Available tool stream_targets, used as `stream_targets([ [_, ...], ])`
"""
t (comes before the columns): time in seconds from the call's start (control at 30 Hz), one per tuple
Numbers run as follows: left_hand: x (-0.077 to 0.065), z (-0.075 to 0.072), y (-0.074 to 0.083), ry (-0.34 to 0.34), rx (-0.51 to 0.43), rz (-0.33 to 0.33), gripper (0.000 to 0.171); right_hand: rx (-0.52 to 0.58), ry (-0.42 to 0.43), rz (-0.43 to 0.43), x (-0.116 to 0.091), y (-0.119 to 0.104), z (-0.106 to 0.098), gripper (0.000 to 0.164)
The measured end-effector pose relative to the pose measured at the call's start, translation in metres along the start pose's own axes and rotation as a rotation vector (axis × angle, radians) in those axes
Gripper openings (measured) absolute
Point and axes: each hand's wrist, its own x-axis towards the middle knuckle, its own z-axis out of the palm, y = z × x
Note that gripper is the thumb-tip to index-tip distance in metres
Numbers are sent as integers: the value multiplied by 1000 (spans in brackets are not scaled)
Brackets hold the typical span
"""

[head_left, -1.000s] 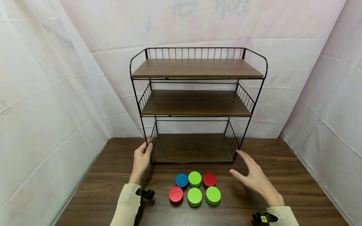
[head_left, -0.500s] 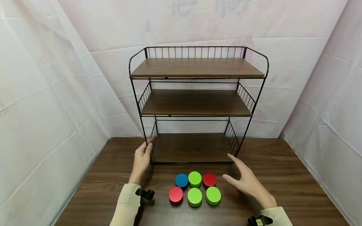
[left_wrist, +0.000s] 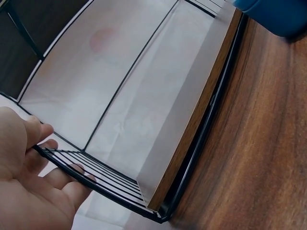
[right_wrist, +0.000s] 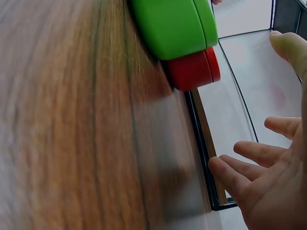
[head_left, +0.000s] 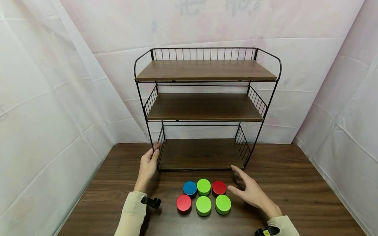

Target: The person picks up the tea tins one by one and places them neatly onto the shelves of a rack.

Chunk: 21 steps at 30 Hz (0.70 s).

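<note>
White cloth [head_left: 59, 98] is hanging behind a shelf rack, bearing faint, illegible characters [head_left: 191, 7] above it. A wood-grain table [head_left: 280, 177] is spreading beneath the rack. The three-tier wire-and-wood shelf rack [head_left: 203, 107] is standing upright. The left hand [head_left: 148, 165] is grasping its left front post [head_left: 149, 132]; the right hand [head_left: 251, 191], released, is spreading its fingers by its right front corner. Round containers are sitting before the rack: three green [head_left: 203, 206], two red [head_left: 219, 188], one blue [head_left: 190, 188]. A yellow wrist label [head_left: 266, 233] is showing, too small to read.

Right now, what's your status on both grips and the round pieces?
Left grip holds left side of rack. Right grip spread, empty, by back red piece. Six round pieces on table. Nothing seen between right grip and red.
</note>
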Motion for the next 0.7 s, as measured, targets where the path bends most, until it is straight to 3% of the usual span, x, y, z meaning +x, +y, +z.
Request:
stream_targets([
  [0.23, 7, 3, -28, 22, -21, 20, 39, 129, -34, -48, 3, 1, 3, 72],
  [0.33, 9, 2, -39, 23, -16, 26, 40, 202, -46, -23, 5, 3, 5, 70],
  [0.7, 9, 4, -40, 15, -26, 34, 41, 223, -82, 6, 4, 1, 8, 70],
])
